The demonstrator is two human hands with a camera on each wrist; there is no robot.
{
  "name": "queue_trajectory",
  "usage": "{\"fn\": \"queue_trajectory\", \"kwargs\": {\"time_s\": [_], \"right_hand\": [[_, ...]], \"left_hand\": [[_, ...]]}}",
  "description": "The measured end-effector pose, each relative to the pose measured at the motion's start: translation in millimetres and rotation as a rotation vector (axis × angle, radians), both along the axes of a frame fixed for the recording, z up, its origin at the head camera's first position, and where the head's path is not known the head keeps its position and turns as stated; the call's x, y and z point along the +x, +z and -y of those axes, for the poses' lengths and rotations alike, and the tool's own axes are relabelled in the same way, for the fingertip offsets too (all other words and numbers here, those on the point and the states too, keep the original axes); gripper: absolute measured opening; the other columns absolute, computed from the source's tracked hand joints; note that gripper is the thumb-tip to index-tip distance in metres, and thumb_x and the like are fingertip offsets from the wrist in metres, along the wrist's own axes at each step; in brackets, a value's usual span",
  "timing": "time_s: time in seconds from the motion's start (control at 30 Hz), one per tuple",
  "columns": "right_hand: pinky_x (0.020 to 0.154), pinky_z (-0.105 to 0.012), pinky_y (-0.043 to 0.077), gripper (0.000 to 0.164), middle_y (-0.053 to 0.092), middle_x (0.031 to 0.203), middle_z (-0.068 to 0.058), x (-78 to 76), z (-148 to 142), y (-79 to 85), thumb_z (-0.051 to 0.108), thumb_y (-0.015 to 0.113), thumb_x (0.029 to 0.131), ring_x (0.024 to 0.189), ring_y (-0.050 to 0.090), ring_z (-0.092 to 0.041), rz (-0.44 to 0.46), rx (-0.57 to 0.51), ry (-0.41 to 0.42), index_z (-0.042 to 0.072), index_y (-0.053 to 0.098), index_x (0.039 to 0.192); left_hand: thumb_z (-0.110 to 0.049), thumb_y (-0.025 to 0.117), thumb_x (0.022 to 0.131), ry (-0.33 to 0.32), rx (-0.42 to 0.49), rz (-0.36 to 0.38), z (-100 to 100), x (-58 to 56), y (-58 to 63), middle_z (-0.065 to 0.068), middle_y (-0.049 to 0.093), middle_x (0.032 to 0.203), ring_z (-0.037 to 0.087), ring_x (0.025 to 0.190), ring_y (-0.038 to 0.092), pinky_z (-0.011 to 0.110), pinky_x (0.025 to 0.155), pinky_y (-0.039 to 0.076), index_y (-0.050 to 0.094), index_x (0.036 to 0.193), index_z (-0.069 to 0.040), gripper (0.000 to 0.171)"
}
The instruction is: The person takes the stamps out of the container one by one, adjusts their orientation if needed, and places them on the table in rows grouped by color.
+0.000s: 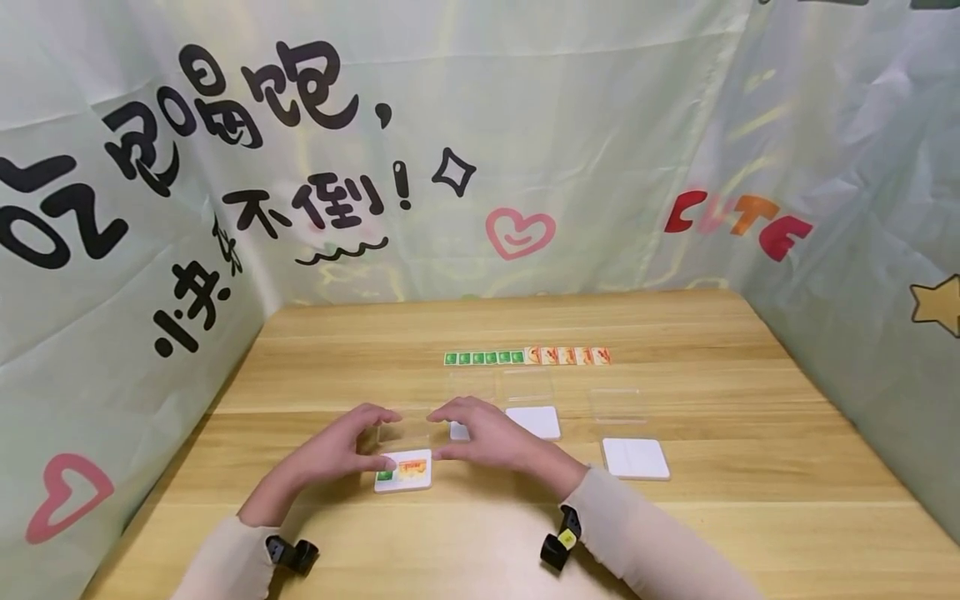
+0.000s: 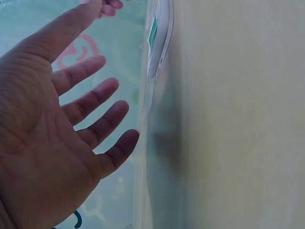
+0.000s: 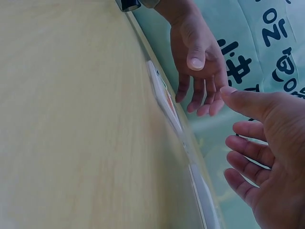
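Both hands hover either side of a white rounded tile bearing a small green sticker and an orange sticker. My left hand is on its left with fingers loosely bent; the thumb overlaps the tile in the head view. On the tile's right is my right hand, thumb and fingers apart. Between the hands, behind the tile, lies a clear plastic piece. Both wrist views show the palms holding nothing. One white tile is partly hidden behind my right hand.
Two more white tiles lie to the right. Further clear plastic pieces sit behind them. A row of green stickers and orange stickers lies farther back on the wooden table. Printed cloth surrounds the table.
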State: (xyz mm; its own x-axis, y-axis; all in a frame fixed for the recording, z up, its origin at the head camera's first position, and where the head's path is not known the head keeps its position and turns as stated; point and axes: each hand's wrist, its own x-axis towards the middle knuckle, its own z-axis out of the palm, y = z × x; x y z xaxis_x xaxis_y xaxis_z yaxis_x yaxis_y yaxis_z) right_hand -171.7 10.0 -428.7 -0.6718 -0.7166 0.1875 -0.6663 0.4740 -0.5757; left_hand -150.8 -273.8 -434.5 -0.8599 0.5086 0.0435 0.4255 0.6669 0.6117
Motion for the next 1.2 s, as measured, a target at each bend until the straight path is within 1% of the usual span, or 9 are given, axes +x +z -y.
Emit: {"fn": "queue_trajectory", "kwargs": {"time_s": [0.2,0.43,0.5,0.67,1.03,1.2], "right_hand": [[0.103,-0.038,0.040,0.054,0.060,0.129,0.001,1.9,9,-3.2,0.042,0.071,0.089,0.122,0.052,-0.017,-0.012,0.022,0.021,0.013,0.061,0.132],[0.103,-0.036,0.040,0.052,0.060,0.129,0.000,3.8,18,-5.4,0.042,0.071,0.089,0.121,0.052,-0.016,-0.018,0.059,0.025,0.013,0.061,0.131],[0.103,-0.034,0.040,0.052,0.060,0.128,0.001,4.4,21,-5.7,0.042,0.071,0.088,0.121,0.053,-0.015,-0.021,0.069,0.029,0.014,0.062,0.131],[0.100,-0.030,0.041,0.052,0.062,0.125,0.003,5.9,26,-9.2,0.043,0.072,0.087,0.117,0.054,-0.011,-0.043,0.089,0.050,0.013,0.064,0.129],[0.100,-0.030,0.041,0.054,0.061,0.125,0.004,10.2,33,-11.7,0.042,0.074,0.085,0.116,0.053,-0.011,-0.065,0.131,0.048,0.014,0.063,0.130],[0.099,-0.029,0.041,0.053,0.062,0.123,0.004,11.1,35,-15.0,0.042,0.075,0.084,0.114,0.054,-0.010,-0.082,0.137,0.048,0.014,0.064,0.128]], "left_hand": [[-0.052,0.078,0.076,-0.038,-0.018,-0.019,1,4.7,-2.2,0.008,0.053,0.133,0.035,0.125,0.047,0.059,0.100,0.037,0.055,0.134,-0.012,0.074],[-0.048,0.081,0.074,-0.050,-0.024,-0.024,2,7.9,-4.0,0.013,0.051,0.136,0.038,0.125,0.046,0.062,0.100,0.035,0.054,0.135,-0.014,0.074],[-0.046,0.082,0.074,-0.053,-0.023,-0.027,3,8.2,-4.4,0.013,0.051,0.135,0.038,0.125,0.046,0.062,0.101,0.035,0.054,0.135,-0.014,0.075],[-0.050,0.081,0.073,-0.056,-0.035,-0.026,4,9.5,-5.2,0.013,0.051,0.135,0.037,0.125,0.046,0.061,0.101,0.034,0.054,0.135,-0.012,0.078],[-0.051,0.082,0.070,-0.046,-0.036,-0.041,4,13.4,-7.2,0.011,0.051,0.135,0.038,0.125,0.045,0.064,0.100,0.035,0.056,0.134,-0.012,0.080],[-0.051,0.083,0.070,-0.048,-0.038,-0.048,4,14.9,-9.5,0.009,0.053,0.133,0.035,0.123,0.047,0.061,0.099,0.036,0.057,0.132,-0.010,0.079]]}}
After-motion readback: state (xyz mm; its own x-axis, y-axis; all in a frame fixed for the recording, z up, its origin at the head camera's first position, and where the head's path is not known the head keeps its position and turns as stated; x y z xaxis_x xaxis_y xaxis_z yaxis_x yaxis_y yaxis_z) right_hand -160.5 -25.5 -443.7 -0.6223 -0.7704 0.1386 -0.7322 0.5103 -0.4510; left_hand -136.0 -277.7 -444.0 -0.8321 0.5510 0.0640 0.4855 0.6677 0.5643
